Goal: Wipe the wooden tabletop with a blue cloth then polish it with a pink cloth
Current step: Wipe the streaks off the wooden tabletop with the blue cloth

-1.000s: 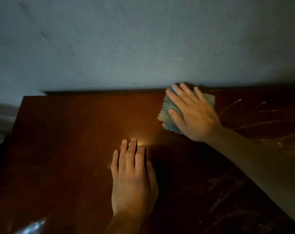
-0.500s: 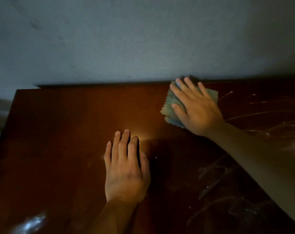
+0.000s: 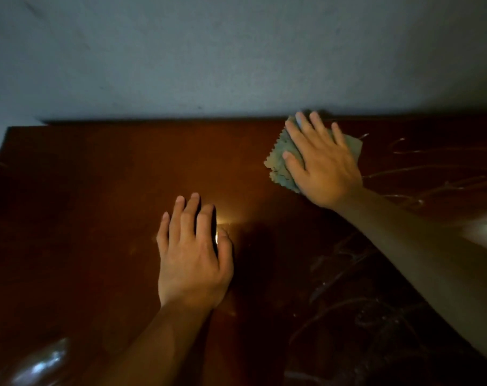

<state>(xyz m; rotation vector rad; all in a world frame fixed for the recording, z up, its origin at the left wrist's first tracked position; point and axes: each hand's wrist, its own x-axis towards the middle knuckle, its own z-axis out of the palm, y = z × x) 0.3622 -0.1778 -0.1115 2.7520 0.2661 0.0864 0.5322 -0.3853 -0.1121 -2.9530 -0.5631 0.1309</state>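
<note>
A dark reddish wooden tabletop fills the lower part of the view. At its far edge, right of the middle, lies a folded blue cloth with a zigzag hem. My right hand presses flat on the cloth, fingers spread and pointing toward the wall, covering most of it. My left hand rests palm down on the bare wood near the middle, fingers together, holding nothing. No pink cloth is in view.
A grey-blue wall rises directly behind the table's far edge. The table's left edge runs down the left side of the view. Pale streaks mark the wood on the right. A bright light reflection shines beside my left hand.
My right hand and the blue cloth have slid a little to the right along the far edge. My left hand has stayed planted on the wood.
</note>
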